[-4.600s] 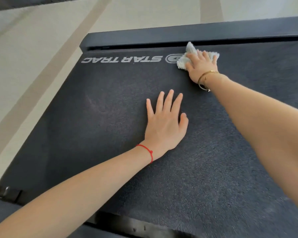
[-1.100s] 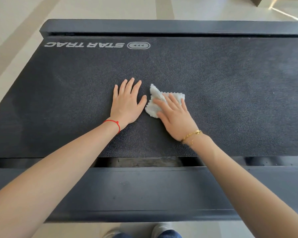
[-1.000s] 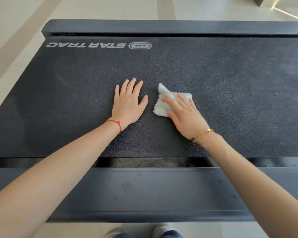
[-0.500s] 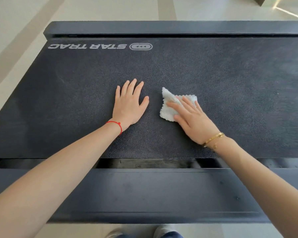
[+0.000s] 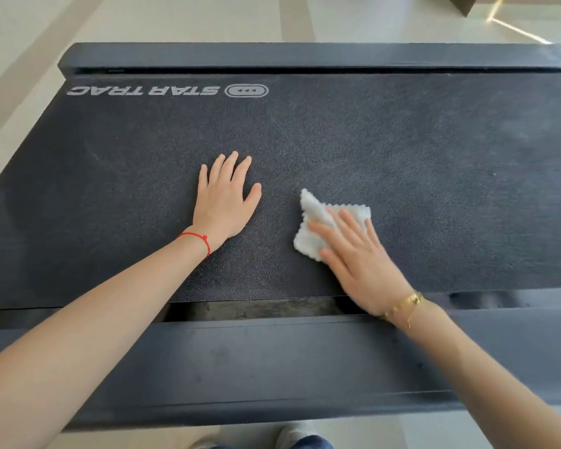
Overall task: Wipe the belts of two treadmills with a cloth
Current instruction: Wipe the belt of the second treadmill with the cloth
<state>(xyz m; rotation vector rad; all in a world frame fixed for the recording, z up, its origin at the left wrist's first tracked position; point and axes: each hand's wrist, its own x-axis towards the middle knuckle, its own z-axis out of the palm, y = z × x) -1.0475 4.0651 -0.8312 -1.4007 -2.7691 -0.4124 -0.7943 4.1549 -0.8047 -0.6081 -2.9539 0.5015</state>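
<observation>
A dark textured treadmill belt (image 5: 418, 157) with a STAR TRAC logo fills the view. My left hand (image 5: 224, 202), with a red string at the wrist, lies flat on the belt near its middle, fingers straight. A small white cloth (image 5: 314, 218) lies to its right on the belt. My right hand (image 5: 357, 257), with a gold bracelet, presses on the cloth with straight fingers and covers its lower right part.
The dark side rail (image 5: 272, 367) of the treadmill runs along the near edge, with a gap (image 5: 256, 309) between it and the belt. The far rail (image 5: 305, 56) borders a pale floor (image 5: 175, 17). My shoes (image 5: 298, 439) show at the bottom.
My right hand has slid the cloth to the right and toward the near edge, away from my left hand. The left hand has stayed flat in place.
</observation>
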